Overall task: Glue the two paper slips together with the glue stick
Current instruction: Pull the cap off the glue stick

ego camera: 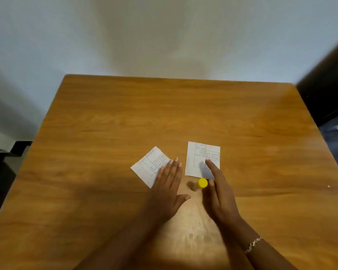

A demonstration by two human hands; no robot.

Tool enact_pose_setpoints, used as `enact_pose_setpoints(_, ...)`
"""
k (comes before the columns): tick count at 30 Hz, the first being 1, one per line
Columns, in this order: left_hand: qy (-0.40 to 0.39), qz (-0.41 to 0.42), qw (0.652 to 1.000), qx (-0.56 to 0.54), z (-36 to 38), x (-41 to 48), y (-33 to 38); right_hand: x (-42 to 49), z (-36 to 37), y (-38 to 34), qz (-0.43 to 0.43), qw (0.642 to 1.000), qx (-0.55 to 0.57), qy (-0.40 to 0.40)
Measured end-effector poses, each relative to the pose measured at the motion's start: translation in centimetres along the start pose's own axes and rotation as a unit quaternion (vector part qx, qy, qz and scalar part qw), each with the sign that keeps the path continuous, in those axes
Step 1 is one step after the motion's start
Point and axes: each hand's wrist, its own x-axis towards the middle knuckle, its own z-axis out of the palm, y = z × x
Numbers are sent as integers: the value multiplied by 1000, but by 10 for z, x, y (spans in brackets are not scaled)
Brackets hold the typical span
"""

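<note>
Starting out is where I judge this task to be: the two slips lie apart and flat on the desk [164, 114], I see no glue on either, and the glue stick [202, 182] has its yellow cap on.

My left grip [169, 184] is spread flat, with the fingers straight and close together and the thumb out to the side. It covers the near right corner of the left slip [148, 166], which lies turned at an angle. My right grip [218, 190] is spread too, turned on its edge. Its fingers reach straight over the near corner of the right slip [199, 158], which lies squarer to me. Neither grip pinches anything.

The glue stick seems to stand upright between the two grips, just off the near edge of the right slip. My right thumb tip is just beside the cap; whether it touches I cannot tell.

The next move, as I judge it, calls for curling my right grip round the stick's body and lifting it. The other grip then pulls the cap off, since uncapping needs both. The stick is small, so a careless nudge from the thumb could tip it and set it rolling. The slips are light, so I'd keep one pinned while spreading the glue.
</note>
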Motion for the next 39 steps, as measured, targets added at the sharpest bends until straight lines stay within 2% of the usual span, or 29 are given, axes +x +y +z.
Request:
enact_pose_setpoints(1, 9, 7, 1000, 21, 5, 0, 1, -1, 4, 5, 1, 1000, 16, 11)
enact_pose_setpoints(7, 106, 25, 994, -14, 25, 1, -4, -2, 13, 30, -45, 998, -4, 41)
enact_pose_setpoints(12, 116, 37, 993, 5, 24, -3, -3, -3, 11, 38, -89, 996, 5, 27)
enact_pose_setpoints(16, 92, 31, 993, -63, 27, -2, -8, -3, 11, 39, -125, 992, -16, 28)
enact_pose_setpoints(20, 105, 44, 992, -47, 30, 0, -8, -2, 12, 40, -153, 987, -42, 38)
enact_pose_setpoints(30, 113, 38, 993, -11, 26, -6, -1, -5, 13, 35, -162, 984, -69, 40)
enact_pose_setpoints(39, 149, 57, 985, -65, 35, -5, -8, 2, 14, 44, -169, 984, -30, 46)
